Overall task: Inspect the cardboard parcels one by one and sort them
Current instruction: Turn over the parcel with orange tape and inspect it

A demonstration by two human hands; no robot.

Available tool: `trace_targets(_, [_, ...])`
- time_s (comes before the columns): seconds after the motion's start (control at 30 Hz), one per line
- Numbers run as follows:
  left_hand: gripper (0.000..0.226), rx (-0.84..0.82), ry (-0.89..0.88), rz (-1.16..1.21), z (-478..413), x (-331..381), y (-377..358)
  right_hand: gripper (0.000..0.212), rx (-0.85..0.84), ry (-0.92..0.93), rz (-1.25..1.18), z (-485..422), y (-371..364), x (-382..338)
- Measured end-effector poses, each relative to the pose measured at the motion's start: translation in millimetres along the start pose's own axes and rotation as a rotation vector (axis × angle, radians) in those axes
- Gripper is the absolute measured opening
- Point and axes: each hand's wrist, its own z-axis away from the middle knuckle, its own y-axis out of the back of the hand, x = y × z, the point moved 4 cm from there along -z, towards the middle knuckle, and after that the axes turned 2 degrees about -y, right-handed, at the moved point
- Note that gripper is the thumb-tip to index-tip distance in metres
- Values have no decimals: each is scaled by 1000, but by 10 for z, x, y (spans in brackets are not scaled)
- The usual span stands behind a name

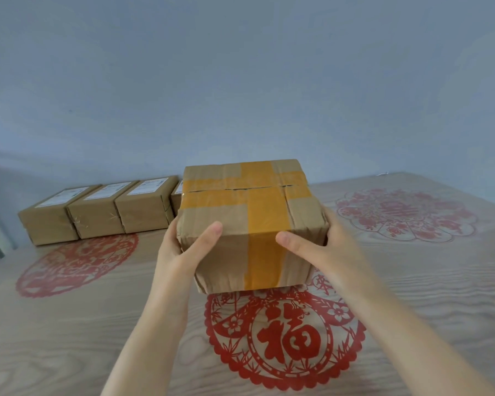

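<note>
Left hand (180, 248) and right hand (327, 247) grip the taped parcel (240, 212) — fingers curled round its sides. Smaller labelled parcels (97, 210) line the worktop (69, 324) behind it.

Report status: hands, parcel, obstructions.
Both gripping: left hand and right hand hold the orange-taped parcel by its sides, thumbs on the near face. Row of labelled parcels sits behind, to the left. Nothing in the way in view.
</note>
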Motion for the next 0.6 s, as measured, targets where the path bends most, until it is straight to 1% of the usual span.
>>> trace_targets(0.07, [58, 6, -9, -16, -6, 16, 12, 68, 22, 2, 7, 1, 2, 5])
trace_targets(0.13, [58, -12, -1, -40, 13, 30, -14, 57, 80, -11, -8, 5, 24, 24])
trace_targets(0.17, [64, -20, 5, -61, 28, 31, -39, 57, 108, -25, -26, 11, 37, 27])
trace_targets(0.23, [76, 6, 9, -115, 59, 20, -74, 67, 123, -37, -42, 5, 62, 44])
trace_targets(0.27, [75, 31, 6, -131, 65, 17, -79, 68, 114, -39, -30, 3, 66, 52])
trace_targets(0.37, [68, 87, -3, -109, 69, 30, -74, 59, 88, -33, 33, 1, 61, 51])
trace_targets(0.43, [75, 103, -11, -101, 65, 37, -53, 58, 90, -23, 35, 2, 53, 53])
trace_targets(0.53, [83, 83, -13, -127, 72, 27, -57, 52, 136, -65, -49, 2, 80, 81])
trace_targets(0.6, [88, 77, -19, -150, 74, 13, -61, 52, 138, -79, -77, -8, 100, 92])
